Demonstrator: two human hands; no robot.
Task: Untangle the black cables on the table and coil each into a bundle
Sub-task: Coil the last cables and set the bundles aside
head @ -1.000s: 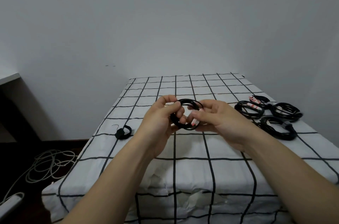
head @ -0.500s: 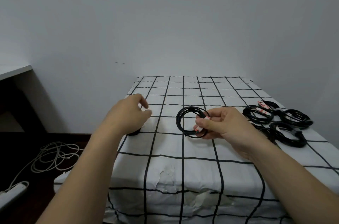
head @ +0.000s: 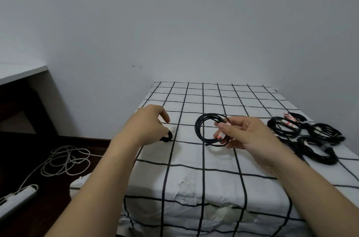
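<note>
My right hand (head: 242,133) pinches a coiled black cable (head: 202,130) with red-and-white plugs, holding it upright just above the checked tablecloth (head: 213,161). My left hand (head: 149,126) has reached to the table's left edge, fingers curled over a small black strap roll (head: 167,138); most of the roll is hidden under the hand, so whether the fingers grip it is unclear. Three coiled black cable bundles (head: 310,135) lie at the right side of the table.
The table stands against a plain grey wall. On the dark floor to the left lie a loose white cable (head: 66,161) and a white power strip (head: 17,199). A white desk top (head: 21,72) juts in at far left.
My left hand let go of the coil and moved left to the strap roll at the table's edge. The right hand alone keeps the coil. The camera view shifted left.
</note>
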